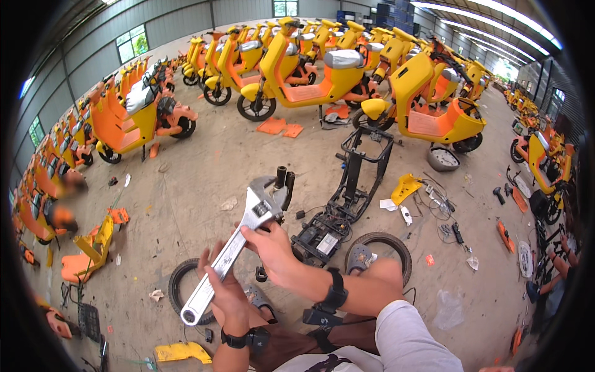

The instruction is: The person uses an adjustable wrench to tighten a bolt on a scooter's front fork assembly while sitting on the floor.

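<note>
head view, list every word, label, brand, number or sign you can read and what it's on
Adjustable wrench: marks along the handle, too small to read.
Pale label on the unit in the black scooter frame: too small to read.
Red packet on the floor: pale marks, too small to read.
Nothing else stands out as legible text.

The scene is seen from the head, through the left of two side-by-side fisheye lenses, set above and behind the left hand [228,291] and the right hand [273,248]; both are viewed close by, while the floor [198,186] is looked down upon around them and the far wall [186,18] is caught well beyond them
</note>
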A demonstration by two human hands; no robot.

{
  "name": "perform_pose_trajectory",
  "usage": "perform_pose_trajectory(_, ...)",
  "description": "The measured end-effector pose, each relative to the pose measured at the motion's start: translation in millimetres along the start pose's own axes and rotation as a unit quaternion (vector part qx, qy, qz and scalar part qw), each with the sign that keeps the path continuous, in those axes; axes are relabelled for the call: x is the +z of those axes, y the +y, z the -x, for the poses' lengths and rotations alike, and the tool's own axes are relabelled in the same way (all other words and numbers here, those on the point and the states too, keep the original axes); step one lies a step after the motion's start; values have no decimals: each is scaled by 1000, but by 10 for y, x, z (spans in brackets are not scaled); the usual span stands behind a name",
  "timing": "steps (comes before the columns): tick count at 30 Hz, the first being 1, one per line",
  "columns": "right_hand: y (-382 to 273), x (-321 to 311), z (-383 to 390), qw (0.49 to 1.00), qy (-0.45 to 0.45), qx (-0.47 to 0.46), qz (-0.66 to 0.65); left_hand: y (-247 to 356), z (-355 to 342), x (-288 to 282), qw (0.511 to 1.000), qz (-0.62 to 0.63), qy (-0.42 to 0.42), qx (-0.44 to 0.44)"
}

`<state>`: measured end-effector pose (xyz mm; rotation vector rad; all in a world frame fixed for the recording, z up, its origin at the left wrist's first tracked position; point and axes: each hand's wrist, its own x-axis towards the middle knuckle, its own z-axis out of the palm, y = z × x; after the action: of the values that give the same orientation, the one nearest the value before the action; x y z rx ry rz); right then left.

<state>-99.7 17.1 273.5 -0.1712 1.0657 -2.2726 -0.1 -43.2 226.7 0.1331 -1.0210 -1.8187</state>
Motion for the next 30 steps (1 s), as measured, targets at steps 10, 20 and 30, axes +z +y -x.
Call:
perform_pose_trajectory(10,-603,-839,58,988,-91,97,84,783,499,-236,807,134,-221,-530)
perform_pose_trajectory(20,-528,-1218,-16,961,-211,132,122,-237,851,329,818,13,-165,-550)
perform_pose_trajectory(30,-360,-990,11,953,-225,85,185,-88,751,-59,839,-476,-202,-170)
